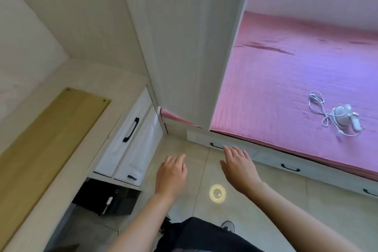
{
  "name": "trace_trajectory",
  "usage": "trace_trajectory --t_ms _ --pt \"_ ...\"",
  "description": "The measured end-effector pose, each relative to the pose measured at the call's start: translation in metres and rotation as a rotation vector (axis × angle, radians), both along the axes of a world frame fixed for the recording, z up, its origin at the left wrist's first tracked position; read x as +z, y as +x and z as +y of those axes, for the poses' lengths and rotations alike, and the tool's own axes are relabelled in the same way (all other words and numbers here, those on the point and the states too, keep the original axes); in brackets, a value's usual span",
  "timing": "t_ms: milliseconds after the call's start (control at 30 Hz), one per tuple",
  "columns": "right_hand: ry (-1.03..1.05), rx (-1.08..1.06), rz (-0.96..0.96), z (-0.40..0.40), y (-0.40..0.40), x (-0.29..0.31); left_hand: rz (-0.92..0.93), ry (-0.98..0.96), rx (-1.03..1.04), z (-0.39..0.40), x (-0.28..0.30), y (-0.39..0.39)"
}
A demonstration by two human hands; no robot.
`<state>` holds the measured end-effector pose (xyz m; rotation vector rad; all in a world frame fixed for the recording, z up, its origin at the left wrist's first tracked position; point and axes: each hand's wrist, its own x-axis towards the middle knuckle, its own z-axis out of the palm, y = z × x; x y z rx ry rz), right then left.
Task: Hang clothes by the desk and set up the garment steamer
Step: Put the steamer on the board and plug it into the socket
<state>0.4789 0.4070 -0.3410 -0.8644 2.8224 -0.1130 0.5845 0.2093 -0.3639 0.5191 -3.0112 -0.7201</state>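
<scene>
Both hands, left [171, 172] and right [238, 164], are held spread and empty over the tiled floor [286, 200] between desk [41, 149] and pink bed [286, 80], where the steamer [343, 116] is laid.

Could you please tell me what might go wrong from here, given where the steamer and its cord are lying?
1. The small white handheld garment steamer lies on the pink bed cover with its loose white cord looped beside it; lifting the body alone could drag or snag the cord.
2. Both the left hand and the right hand are empty and short of the bed, so reaching may require leaning.
</scene>
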Motion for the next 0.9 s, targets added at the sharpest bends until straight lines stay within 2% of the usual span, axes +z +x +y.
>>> trace_trajectory --t_ms 233,400,733,900 --pt "0.017 -0.217 0.022 0.142 -0.009 -0.007 0.03 0.056 -0.154 0.132 0.001 -0.051" --pt "0.022 -0.347 0.033 0.216 -0.02 -0.008 0.026 0.043 -0.3 0.199 -0.005 -0.087" --pt "-0.013 -0.547 0.055 0.3 -0.065 -0.023 0.023 -0.027 -0.468 0.266 -0.005 -0.172" --pt "-0.003 -0.624 0.051 0.33 -0.111 -0.029 -0.004 0.0 -0.507 0.288 -0.01 -0.231"
